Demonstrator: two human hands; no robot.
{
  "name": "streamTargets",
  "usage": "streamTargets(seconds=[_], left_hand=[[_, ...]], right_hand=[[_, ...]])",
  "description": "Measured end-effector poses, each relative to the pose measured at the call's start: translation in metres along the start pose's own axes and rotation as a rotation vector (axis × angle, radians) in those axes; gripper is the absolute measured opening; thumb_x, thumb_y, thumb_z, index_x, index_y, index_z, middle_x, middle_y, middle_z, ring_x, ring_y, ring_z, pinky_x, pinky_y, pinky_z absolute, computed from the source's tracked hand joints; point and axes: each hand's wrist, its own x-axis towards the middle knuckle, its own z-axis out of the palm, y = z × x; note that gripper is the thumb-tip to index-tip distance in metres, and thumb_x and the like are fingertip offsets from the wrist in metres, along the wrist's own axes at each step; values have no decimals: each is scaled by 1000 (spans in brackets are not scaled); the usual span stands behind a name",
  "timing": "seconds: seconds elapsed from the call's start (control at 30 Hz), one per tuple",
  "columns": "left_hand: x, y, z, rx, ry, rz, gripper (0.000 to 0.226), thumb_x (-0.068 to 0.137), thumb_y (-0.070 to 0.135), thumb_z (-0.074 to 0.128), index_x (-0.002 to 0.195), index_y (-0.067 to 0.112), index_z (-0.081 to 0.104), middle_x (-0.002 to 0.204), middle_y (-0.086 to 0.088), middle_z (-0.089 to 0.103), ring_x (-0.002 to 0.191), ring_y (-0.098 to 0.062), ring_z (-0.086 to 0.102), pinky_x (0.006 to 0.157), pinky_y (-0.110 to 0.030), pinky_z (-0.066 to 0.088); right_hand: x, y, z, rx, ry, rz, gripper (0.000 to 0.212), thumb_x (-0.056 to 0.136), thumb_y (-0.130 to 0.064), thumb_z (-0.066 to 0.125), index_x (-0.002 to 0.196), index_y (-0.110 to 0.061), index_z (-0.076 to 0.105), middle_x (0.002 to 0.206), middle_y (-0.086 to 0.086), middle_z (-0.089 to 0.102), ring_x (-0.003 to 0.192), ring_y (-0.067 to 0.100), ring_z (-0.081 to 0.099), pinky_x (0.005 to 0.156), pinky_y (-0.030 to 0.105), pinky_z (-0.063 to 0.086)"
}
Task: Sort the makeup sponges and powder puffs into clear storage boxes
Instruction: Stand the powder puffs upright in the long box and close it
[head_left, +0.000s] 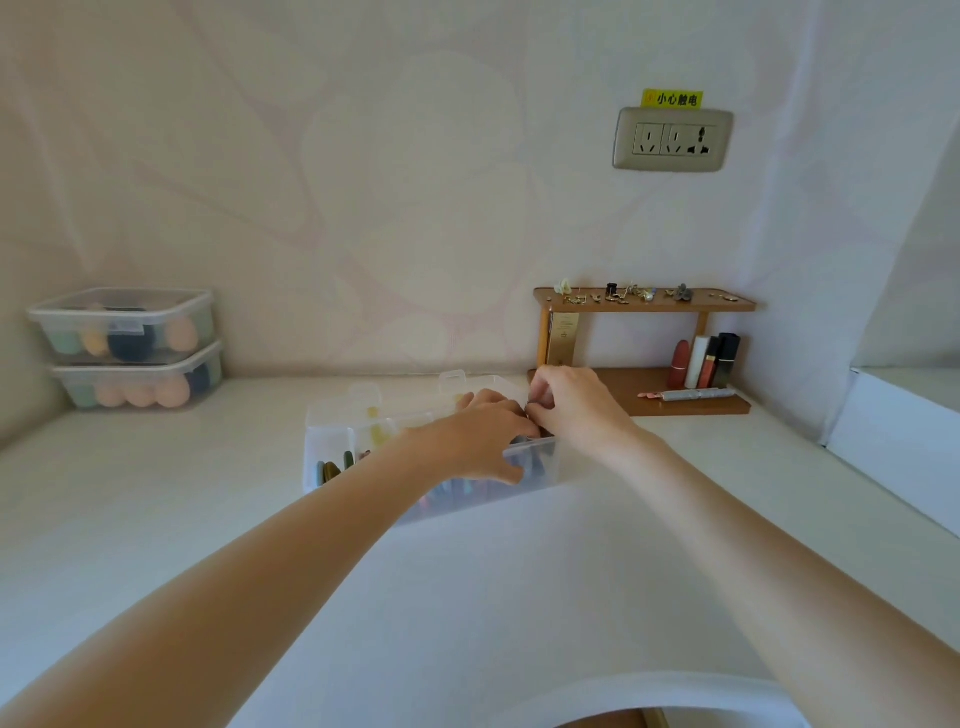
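Makeup sponges (140, 395), light and squashy, are already stored in two stacked clear boxes (124, 332) far left on the desk (156, 493). A gentle pinch at the middle should suffice. Both hands (467, 441) (571, 405) are held over a divided organiser (332, 441); the right fingers (540, 402) are pinched on something small and unclear.

A divided clear box (332, 447) sits mid-table (156, 519), both hands over its right end: the left hand (467, 441) beside the right hand (571, 405). Two lidded boxes (130, 348) are stacked far left against the wall (sponges inside). A small shelf (644, 301) stands behind and right, with what seem to be lipsticks (706, 361) on its lower tier. A wall socket (672, 139) is above it.
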Motion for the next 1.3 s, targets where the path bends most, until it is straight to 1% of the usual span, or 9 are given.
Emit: streamTargets(seconds=[0.13, 0.33, 0.47, 0.63, 0.77, 0.87, 0.93, 1.17, 1.3], left_hand=[[-3, -1, 0, 6, 39, -9, 46, 83, 26, 60, 127, 19, 50, 118, -1, 56, 126, -23, 34, 112, -42, 23], [-3, -3, -1, -43, 63, -21, 51, 82, 30, 64, 126, 18, 44, 124, -4, 54, 124, -21, 38, 110, -35, 25], [-20, -13, -16, -267, 169, -61, 50, 89, 32, 59, 134, 18, 42, 138, 1, 47, 125, -16, 44, 92, -14, 30], [-50, -63, -21, -399, 309, -388, 31, 96, 24, 47, 125, 16, 52, 136, 0, 51, 124, -19, 48, 92, -21, 33], [-68, -99, -11, -479, 365, -728, 34, 93, 21, 50, 126, 14, 49, 136, -10, 47, 121, -27, 45, 104, -35, 36], [-79, -107, -10, -1006, 426, -921, 37, 93, 15, 49, 130, 7, 44, 121, -11, 49, 98, -24, 49, 85, -32, 42], [-81, -109, -13, -1293, 480, -929, 31, 94, 11, 48, 124, 3, 48, 116, -12, 49, 84, -21, 49, 79, -32, 41], [-73, -120, -22, -1517, 859, -893, 40, 98, 22, 40, 138, 13, 37, 138, -6, 46, 126, -22, 47, 102, -34, 32], [-77, -120, -36, -1408, 990, -756, 26, 99, 25, 36, 112, 15, 57, 115, -5, 61, 110, -18, 54, 100, -32, 34]], right_hand=[[8, 13, 8, -84, -85, 16, 31, 92, -14, 46, 69, -1, 63, 84, 17, 57, 98, 34, 54, 83, 36, 42], [14, 21, 20, -87, -342, 178, 34, 96, -17, 39, 95, -18, 73, 108, 12, 45, 114, 32, 36, 98, 42, 31], [18, 15, 3, 151, -89, 125, 32, 94, -10, 43, 111, -16, 70, 121, 9, 57, 117, 27, 50, 99, 34, 39], [29, 12, -1, 487, -63, 372, 27, 94, -11, 47, 111, -5, 67, 127, 14, 60, 114, 27, 55, 103, 40, 44], [38, 6, 24, 554, -141, 519, 27, 92, -9, 48, 113, 3, 60, 121, 25, 59, 96, 30, 54, 83, 32, 42], [44, 5, 30, 620, -173, 547, 25, 88, -2, 51, 110, 4, 60, 121, 22, 60, 107, 30, 56, 90, 33, 42], [43, 1, 29, 627, -211, 554, 32, 88, 0, 55, 120, 2, 56, 121, 9, 55, 120, 28, 49, 97, 32, 38], [45, -3, 32, 761, -179, 432, 60, 88, 9, 52, 142, -12, 36, 142, 6, 47, 128, 26, 45, 103, 37, 38], [43, -16, 23, 958, -208, 379, 80, 78, -27, 73, 144, -22, 30, 137, -3, 46, 127, 22, 42, 112, 39, 28]])
